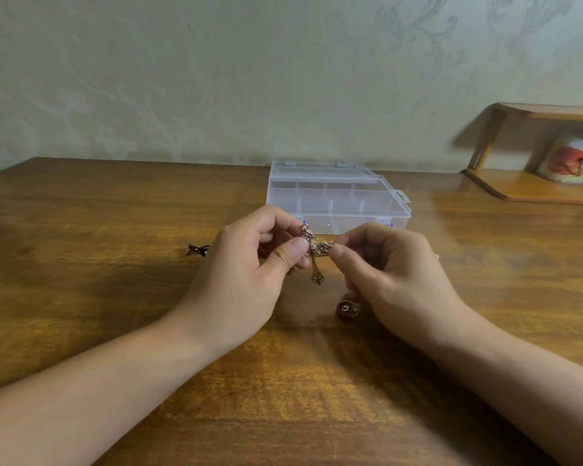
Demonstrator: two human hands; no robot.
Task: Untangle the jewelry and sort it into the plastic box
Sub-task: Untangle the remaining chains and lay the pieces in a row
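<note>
A small tangle of metal jewelry [315, 247], with a ring at its top and a cross-shaped pendant hanging below, is held up above the table between both hands. My left hand [249, 264] pinches its left side with thumb and fingers. My right hand [387, 267] pinches its right side. Just behind them stands the clear plastic box [337, 200] with its lid open and several divided compartments. A dark round jewelry piece [347, 309] lies on the table under my right hand. A small dark bow-shaped piece [197, 249] lies left of my left hand.
The wooden table [115, 297] runs back to a patterned wall. At the far right stands a wooden shelf [532, 183] with a white printed object [572, 163] on it.
</note>
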